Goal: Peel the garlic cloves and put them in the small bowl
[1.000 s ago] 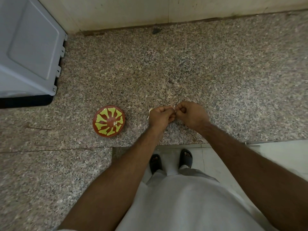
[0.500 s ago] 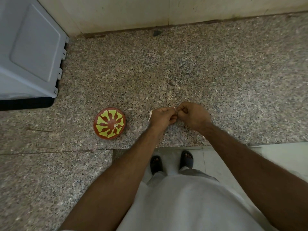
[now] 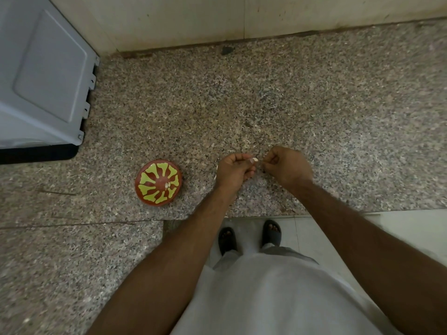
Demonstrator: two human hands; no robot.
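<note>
A small red bowl (image 3: 158, 182) with a yellow-green pattern sits on the speckled granite counter (image 3: 314, 105), left of my hands; a couple of pale clove pieces lie inside it. My left hand (image 3: 233, 170) pinches a small pale garlic clove (image 3: 254, 160) at its fingertips. My right hand (image 3: 287, 166) is closed just to the right of the clove, its fingertips at the clove's skin. Both hands hover above the counter near its front edge. A thin pale scrap (image 3: 217, 170) peeks out at the left hand's outer side.
A grey appliance (image 3: 41, 76) with a black base fills the far left of the counter. A pale wall (image 3: 217, 18) runs along the back. The counter's front edge is just below my hands, with the floor and my sandalled feet (image 3: 249, 235) under it.
My two hands have drawn slightly apart, and the pale clove now shows between the fingertips. The bowl has not moved.
</note>
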